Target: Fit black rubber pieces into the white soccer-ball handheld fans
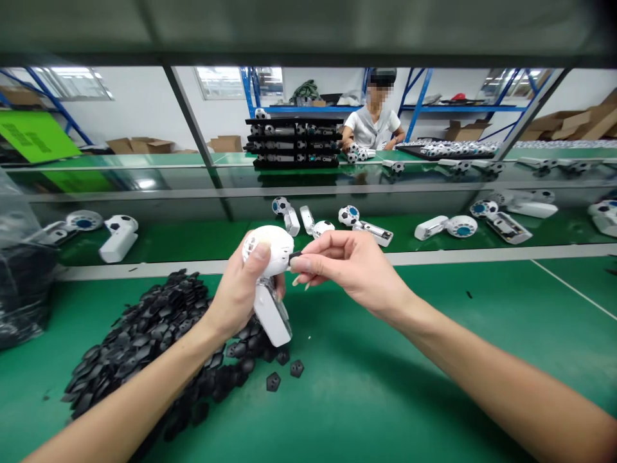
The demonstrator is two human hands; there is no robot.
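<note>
My left hand is closed around a white device with a round ball-like head and a box-shaped white handle hanging below it. The thumb presses on the front of the head. At the head's right side, my right hand pinches a small black pentagon piece between thumb and fingertips, right against the white shell. Whether the piece sits in its recess cannot be made out. Under my left forearm spreads a big pile of black pentagon pieces, with loose pentagon pieces at its right edge.
Beyond a pale ledge, several white devices with football-patterned heads lie on a green belt. A clear plastic bag stands at left. Across the line a person works beside stacked black trays. An overhead panel spans the top.
</note>
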